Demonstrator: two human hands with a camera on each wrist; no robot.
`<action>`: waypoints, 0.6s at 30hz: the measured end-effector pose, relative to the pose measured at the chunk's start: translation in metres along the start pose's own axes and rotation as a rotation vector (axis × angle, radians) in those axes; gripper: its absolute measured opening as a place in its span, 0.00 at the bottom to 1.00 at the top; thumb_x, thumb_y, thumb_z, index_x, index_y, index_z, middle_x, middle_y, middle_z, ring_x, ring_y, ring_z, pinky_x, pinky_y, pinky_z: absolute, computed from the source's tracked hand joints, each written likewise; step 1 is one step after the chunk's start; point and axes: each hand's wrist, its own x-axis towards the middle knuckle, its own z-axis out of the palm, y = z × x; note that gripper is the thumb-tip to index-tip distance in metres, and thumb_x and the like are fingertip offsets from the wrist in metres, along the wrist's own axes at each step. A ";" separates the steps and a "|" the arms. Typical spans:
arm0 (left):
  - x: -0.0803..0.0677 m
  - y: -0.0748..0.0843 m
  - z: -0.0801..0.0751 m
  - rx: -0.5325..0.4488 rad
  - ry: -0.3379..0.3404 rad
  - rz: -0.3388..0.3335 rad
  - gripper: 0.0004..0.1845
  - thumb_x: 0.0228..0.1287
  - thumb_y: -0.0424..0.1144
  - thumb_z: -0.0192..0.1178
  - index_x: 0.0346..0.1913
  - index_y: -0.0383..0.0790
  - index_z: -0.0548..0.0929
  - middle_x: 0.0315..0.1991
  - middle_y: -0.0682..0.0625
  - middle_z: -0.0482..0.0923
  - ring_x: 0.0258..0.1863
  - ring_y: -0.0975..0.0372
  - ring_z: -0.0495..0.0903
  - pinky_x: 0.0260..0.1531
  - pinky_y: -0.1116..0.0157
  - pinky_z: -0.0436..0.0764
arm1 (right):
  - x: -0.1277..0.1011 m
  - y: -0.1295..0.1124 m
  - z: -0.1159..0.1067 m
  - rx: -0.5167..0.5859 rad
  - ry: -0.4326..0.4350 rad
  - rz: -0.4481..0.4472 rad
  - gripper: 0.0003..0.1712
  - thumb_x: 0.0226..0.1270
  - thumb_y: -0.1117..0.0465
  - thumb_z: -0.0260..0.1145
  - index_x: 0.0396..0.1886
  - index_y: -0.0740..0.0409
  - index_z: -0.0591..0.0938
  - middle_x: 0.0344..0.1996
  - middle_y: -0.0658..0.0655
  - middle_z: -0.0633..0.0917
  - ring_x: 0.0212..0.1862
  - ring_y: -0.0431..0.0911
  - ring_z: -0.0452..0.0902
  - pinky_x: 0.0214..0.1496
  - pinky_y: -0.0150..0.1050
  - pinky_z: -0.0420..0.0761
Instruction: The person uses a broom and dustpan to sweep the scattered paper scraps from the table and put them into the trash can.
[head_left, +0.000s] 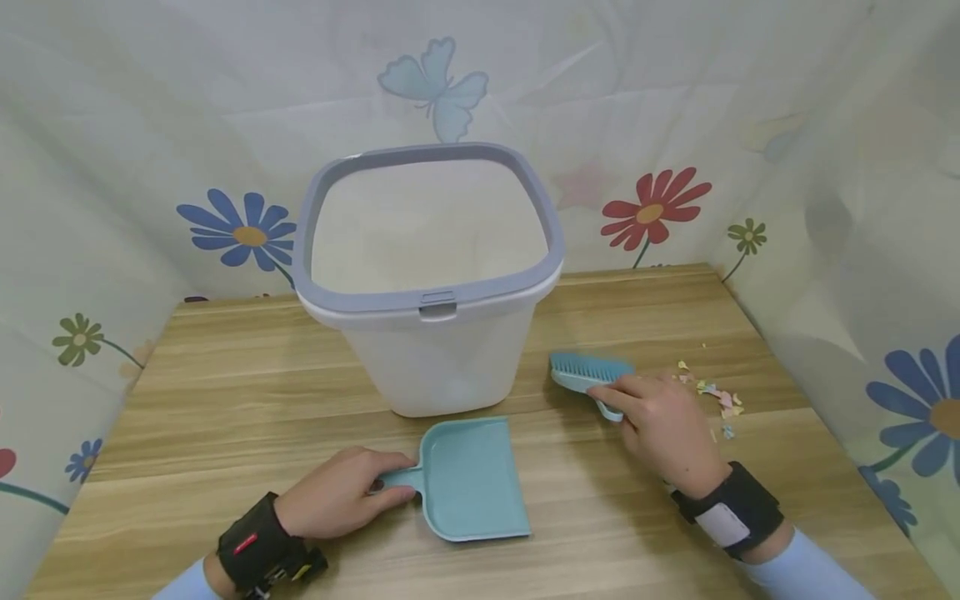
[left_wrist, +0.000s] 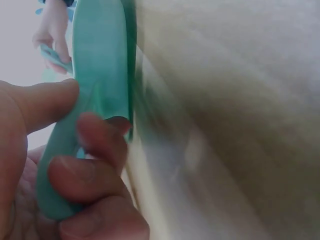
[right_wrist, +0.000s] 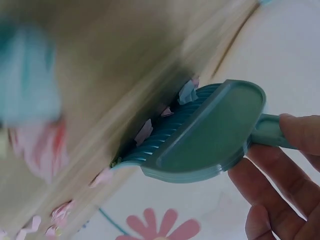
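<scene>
The left hand (head_left: 333, 500) curled round the smooth teal dustpan's (head_left: 472, 479) handle, flat before the white bin (head_left: 427, 275). The right hand (head_left: 663, 425) gripped the ribbed-bristle brush (head_left: 588, 375) right of the bin, beside paper scraps (head_left: 716, 396).

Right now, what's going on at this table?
A person is working with a small sweeping set. The left hand grips the handle of a teal dustpan lying flat on the wooden table. The right hand holds a teal brush, bristles down on the table. Paper scraps lie just right of that hand. A white bin with a grey rim stands open behind the dustpan.
</scene>
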 end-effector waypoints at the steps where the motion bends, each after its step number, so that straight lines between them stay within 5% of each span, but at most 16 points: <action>1: 0.001 0.002 0.000 0.012 0.006 0.002 0.11 0.77 0.55 0.59 0.51 0.57 0.86 0.37 0.68 0.82 0.34 0.76 0.77 0.40 0.69 0.80 | -0.002 -0.005 -0.002 0.006 -0.002 -0.010 0.26 0.46 0.80 0.67 0.45 0.56 0.92 0.36 0.55 0.91 0.35 0.49 0.87 0.34 0.47 0.79; 10: 0.006 0.019 -0.006 0.095 -0.004 -0.015 0.11 0.76 0.54 0.61 0.43 0.53 0.87 0.30 0.68 0.78 0.29 0.76 0.74 0.34 0.69 0.77 | -0.015 -0.031 -0.024 0.089 0.011 -0.120 0.29 0.43 0.79 0.68 0.44 0.52 0.92 0.39 0.50 0.91 0.37 0.46 0.85 0.39 0.46 0.77; 13: 0.006 0.026 -0.008 0.136 -0.007 -0.007 0.10 0.74 0.53 0.63 0.35 0.55 0.83 0.25 0.67 0.72 0.25 0.76 0.70 0.29 0.71 0.74 | -0.008 -0.023 -0.033 0.133 0.086 -0.095 0.10 0.69 0.65 0.69 0.46 0.52 0.92 0.37 0.52 0.91 0.35 0.48 0.87 0.36 0.46 0.80; 16: 0.007 0.031 -0.008 0.183 -0.003 0.001 0.11 0.72 0.53 0.65 0.32 0.57 0.81 0.21 0.66 0.67 0.21 0.75 0.66 0.25 0.71 0.69 | 0.004 -0.007 -0.045 0.126 0.190 0.000 0.20 0.80 0.46 0.60 0.47 0.54 0.92 0.35 0.55 0.91 0.31 0.49 0.87 0.29 0.41 0.79; 18: 0.008 0.034 -0.008 0.205 0.000 0.004 0.09 0.71 0.55 0.65 0.35 0.57 0.85 0.21 0.67 0.69 0.21 0.75 0.66 0.24 0.71 0.68 | 0.011 0.005 -0.052 0.096 0.257 0.067 0.20 0.78 0.47 0.63 0.47 0.57 0.91 0.33 0.57 0.92 0.28 0.51 0.87 0.26 0.41 0.78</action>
